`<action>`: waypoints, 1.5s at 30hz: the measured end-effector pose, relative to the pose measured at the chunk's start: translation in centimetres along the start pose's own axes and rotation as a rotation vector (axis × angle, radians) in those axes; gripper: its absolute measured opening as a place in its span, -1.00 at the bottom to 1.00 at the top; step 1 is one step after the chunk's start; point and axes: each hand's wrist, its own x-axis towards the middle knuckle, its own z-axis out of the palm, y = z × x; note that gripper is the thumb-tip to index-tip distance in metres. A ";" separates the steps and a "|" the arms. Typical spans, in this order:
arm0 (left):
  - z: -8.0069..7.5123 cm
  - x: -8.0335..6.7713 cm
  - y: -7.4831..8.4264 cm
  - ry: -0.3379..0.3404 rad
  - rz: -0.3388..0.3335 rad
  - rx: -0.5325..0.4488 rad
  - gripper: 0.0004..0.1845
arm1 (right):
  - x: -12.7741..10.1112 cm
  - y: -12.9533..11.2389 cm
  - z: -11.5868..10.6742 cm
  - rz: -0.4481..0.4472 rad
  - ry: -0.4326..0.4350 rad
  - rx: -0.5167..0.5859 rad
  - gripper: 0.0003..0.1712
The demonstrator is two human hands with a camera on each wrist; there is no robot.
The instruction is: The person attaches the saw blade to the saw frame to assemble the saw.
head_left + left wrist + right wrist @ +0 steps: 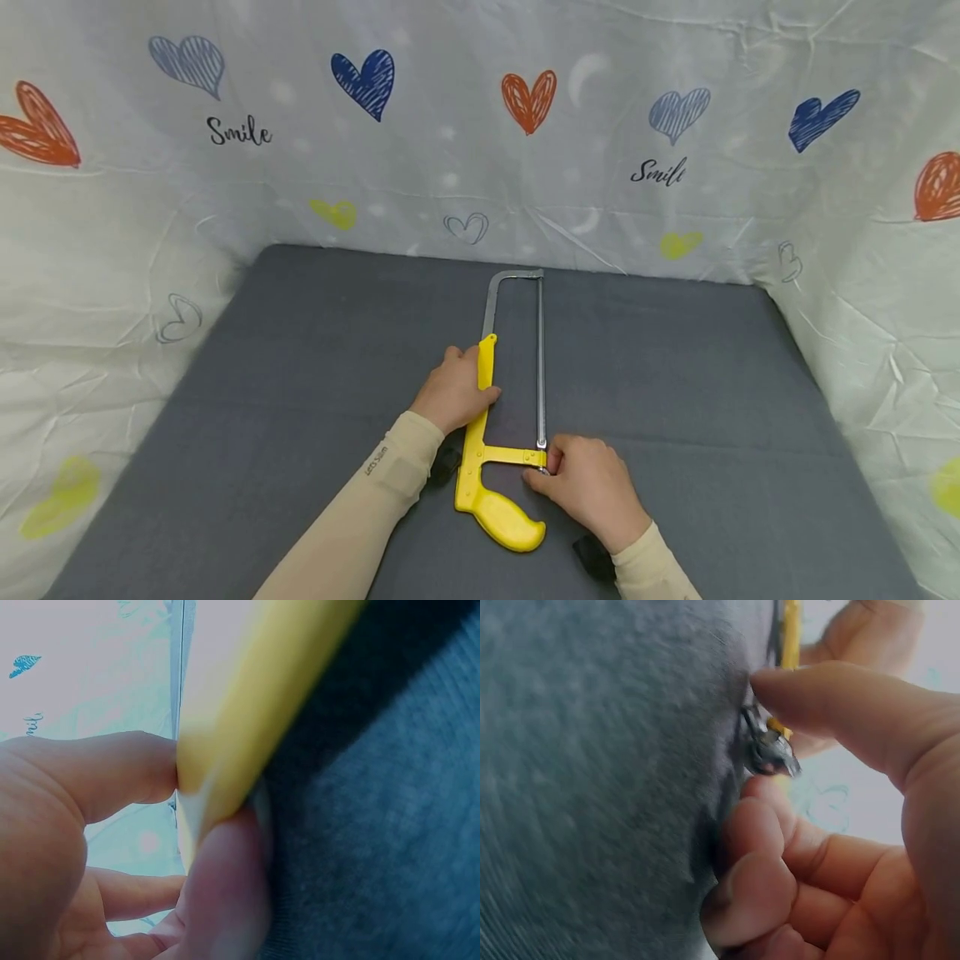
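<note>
A hacksaw with a yellow frame (pixel 486 433) lies on the grey cloth, its curved yellow handle (pixel 510 521) toward me and its silver front bow (pixel 491 304) pointing away. The long blade side (pixel 541 358) runs along its right. My left hand (pixel 453 392) grips the yellow spine, also seen as a blurred yellow bar (pixel 247 712) between thumb and fingers in the left wrist view. At the near end of the blade, my right hand (pixel 592 479) has its thumb (pixel 802 694) and curled fingers on opposite sides of a small metal wing nut (pixel 769 754).
Dark grey cloth (pixel 337 333) covers the table around the saw. A pale curtain (pixel 450 167) printed with hearts and "Smile" rises behind the far edge and along both sides. Dark wrist cameras (pixel 594 557) sit close to the cloth under the wrists.
</note>
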 end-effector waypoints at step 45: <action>-0.1 0.0 0.1 0.006 -0.003 -0.002 -0.09 | 0.1 0.5 0.0 -0.051 -0.024 0.041 -0.53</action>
